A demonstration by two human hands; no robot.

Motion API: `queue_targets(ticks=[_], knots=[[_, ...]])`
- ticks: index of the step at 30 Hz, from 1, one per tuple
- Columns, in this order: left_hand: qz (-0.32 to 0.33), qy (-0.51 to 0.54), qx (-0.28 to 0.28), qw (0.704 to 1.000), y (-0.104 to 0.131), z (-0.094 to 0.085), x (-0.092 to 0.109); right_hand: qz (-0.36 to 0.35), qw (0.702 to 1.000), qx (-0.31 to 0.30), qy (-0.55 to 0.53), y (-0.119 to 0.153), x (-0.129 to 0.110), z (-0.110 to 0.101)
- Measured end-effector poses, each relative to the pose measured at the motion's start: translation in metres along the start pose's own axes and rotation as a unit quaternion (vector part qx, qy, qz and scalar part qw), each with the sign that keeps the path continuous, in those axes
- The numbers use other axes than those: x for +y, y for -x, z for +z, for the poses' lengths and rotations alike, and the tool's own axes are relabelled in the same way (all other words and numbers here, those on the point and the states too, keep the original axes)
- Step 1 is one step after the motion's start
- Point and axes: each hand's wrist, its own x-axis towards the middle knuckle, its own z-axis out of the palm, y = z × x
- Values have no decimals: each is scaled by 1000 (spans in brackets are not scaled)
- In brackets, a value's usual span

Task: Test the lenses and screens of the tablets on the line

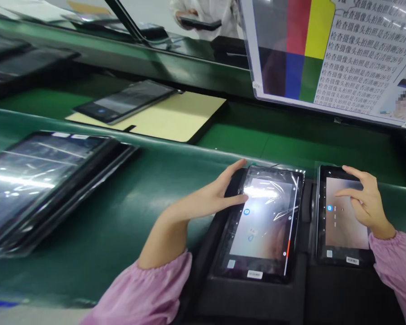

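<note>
Two tablets with lit screens rest side by side in a black foam holder (257, 298) on the green bench. My left hand (213, 194) is at the upper left of the nearer-middle tablet (264, 225), thumb over its screen and index finger stretched to its top edge. Those fingers are spread, not wrapped round it. Over the right tablet (345, 234) is my right hand (368, 198), fingers apart, one at the top edge and one pointing across the screen. Whether that fingertip touches the glass I cannot tell. Both screens show a blurry camera picture with a blue icon.
At left lies a stack of film-wrapped tablets (43, 167). Another tablet (126, 101) rests on a pale yellow board (189, 115) on the green conveyor behind. A printed chart (325, 58) stands at upper right. Across the line, a person in white (219, 11) holds a dark device.
</note>
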Motion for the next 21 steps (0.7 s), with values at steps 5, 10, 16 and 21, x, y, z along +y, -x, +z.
queue_targets(ticks=[5, 10, 16, 21], knots=[[19, 8, -21, 1000, 1, -4, 7, -45, 998, -33, -20, 1, 0, 1], [35, -9, -35, 999, 1, -6, 8, -54, 997, -55, -31, 2, 0, 3], [25, 13, -18, 999, 1, -5, 11, -71, 993, -80, -53, 2, -4, 5], [26, 12, -29, 999, 2, -5, 10, -84, 988, -119, -50, 3, -8, 8]])
